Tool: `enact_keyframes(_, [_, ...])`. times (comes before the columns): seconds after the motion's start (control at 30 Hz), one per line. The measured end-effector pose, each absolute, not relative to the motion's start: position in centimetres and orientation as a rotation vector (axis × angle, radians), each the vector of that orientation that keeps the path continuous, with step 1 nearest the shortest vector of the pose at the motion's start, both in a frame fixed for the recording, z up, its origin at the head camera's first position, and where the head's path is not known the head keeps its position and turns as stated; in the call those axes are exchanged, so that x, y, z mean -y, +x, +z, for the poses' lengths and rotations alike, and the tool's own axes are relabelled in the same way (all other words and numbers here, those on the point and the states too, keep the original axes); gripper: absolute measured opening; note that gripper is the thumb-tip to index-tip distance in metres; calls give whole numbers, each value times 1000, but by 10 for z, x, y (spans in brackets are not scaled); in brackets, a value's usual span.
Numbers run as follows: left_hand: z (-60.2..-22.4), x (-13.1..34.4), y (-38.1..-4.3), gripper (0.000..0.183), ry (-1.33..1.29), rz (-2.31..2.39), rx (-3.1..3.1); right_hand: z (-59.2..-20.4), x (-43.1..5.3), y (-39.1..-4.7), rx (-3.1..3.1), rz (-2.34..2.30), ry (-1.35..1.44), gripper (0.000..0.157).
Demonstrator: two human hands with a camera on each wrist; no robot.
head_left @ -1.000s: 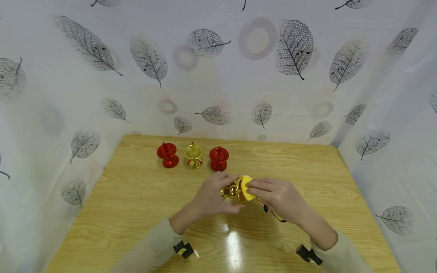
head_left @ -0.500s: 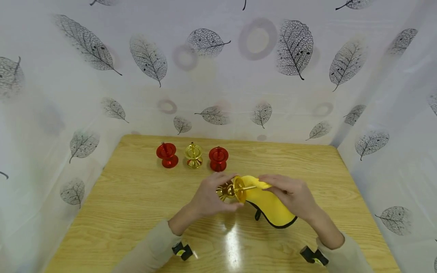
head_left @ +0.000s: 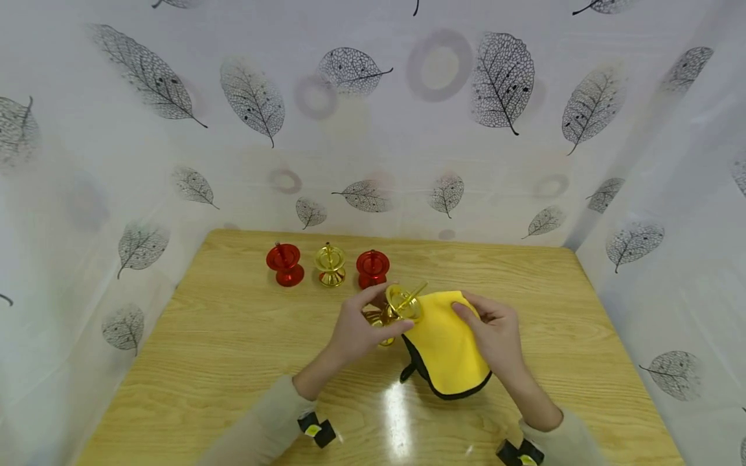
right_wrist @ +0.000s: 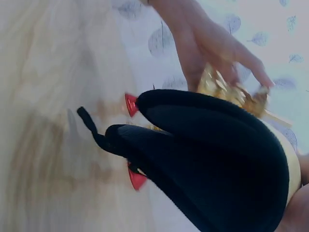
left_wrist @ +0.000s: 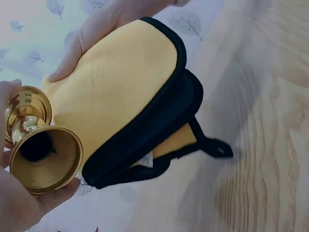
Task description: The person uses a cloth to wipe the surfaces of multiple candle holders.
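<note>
My left hand (head_left: 354, 330) grips a gold candle holder (head_left: 402, 304) above the table, tilted so its dish and thin spike face up and to the right. In the left wrist view its hollow round base (left_wrist: 63, 171) faces the camera. My right hand (head_left: 502, 336) pinches the upper edge of a yellow cloth (head_left: 447, 353) with black trim and a black hanging loop. The cloth droops beside the holder, its left edge overlapping the dish's side. Its black underside (right_wrist: 207, 159) fills much of the right wrist view and hides most of my right fingers there.
Behind my hands stand a red candle holder (head_left: 285, 264), a gold one (head_left: 330, 265) and another red one (head_left: 372, 266) in a row on the wooden table (head_left: 233, 362). A leaf-print curtain (head_left: 373, 142) surrounds the table's back and sides.
The bunched cloth has come off the held holder's dish and now hangs spread out. My left hand has tipped the holder more upright. The row behind has not moved.
</note>
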State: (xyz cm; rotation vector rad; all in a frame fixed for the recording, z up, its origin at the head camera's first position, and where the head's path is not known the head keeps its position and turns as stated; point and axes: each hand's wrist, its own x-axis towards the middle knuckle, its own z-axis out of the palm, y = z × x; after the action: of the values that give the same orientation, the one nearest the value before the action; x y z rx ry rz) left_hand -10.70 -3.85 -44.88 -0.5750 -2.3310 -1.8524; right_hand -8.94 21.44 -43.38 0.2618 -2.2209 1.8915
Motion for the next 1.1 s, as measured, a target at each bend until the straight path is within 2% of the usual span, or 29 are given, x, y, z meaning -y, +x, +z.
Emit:
enact_keyframes(0.2, [-446,29,-108,56,-518,-1849,2288,-437,-196,-84,2195,2106,10,34])
enact_keyframes(0.37, [-446,23,-109,56,-443,-1927,2229,-436,-184,-82,2081,2258,-165,23])
enact_keyframes(0.47, [-443,21,-109,56,-402,-1947,2211,-435,-180,-80,2010,2352,-151,19])
enact_keyframes(0.6, [-437,19,-106,59,-408,-1933,2224,-434,-177,-78,1938,2435,-112,25])
enact_keyframes(0.9, [-425,23,-92,65,-537,-1967,2261,-428,-178,-74,1869,2456,-270,21])
enact_keyframes(1.1, [-423,22,-88,65,-437,-2029,2240,-427,-177,-69,1868,2440,-262,20])
